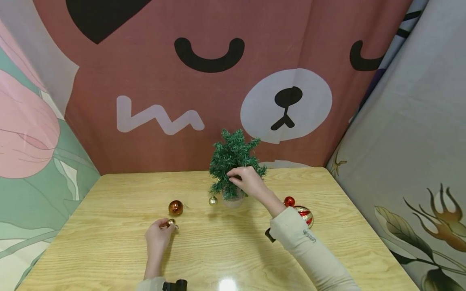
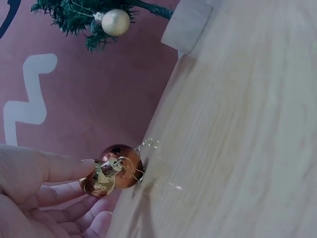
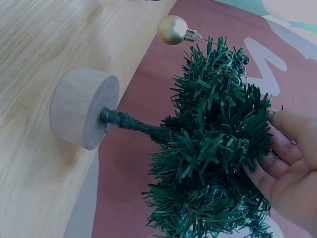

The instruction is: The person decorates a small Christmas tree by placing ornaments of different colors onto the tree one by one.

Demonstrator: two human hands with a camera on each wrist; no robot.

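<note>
My left hand (image 1: 159, 236) pinches a small gold Christmas bauble (image 2: 97, 184) by its side between thumb and fingers, low over the table. Its cap and string loop face outward. Just beyond lies a larger copper-brown bauble (image 1: 176, 207). My right hand (image 1: 248, 180) reaches into the front of a small artificial Christmas tree (image 1: 233, 155); its curved fingers hold a green branch (image 3: 257, 144), with some fingertips hidden by the needles. From a lower branch at the left hangs a pale gold bauble (image 1: 212, 200). The tree stands upright on a round pale base (image 3: 81, 109).
A small red bauble (image 1: 289, 201) and a larger red-and-gold striped bauble (image 1: 305, 215) lie to the right, partly behind the right sleeve (image 1: 309, 246). The wooden table (image 1: 120, 226) ends at a printed curtain (image 1: 153, 157) close behind the tree.
</note>
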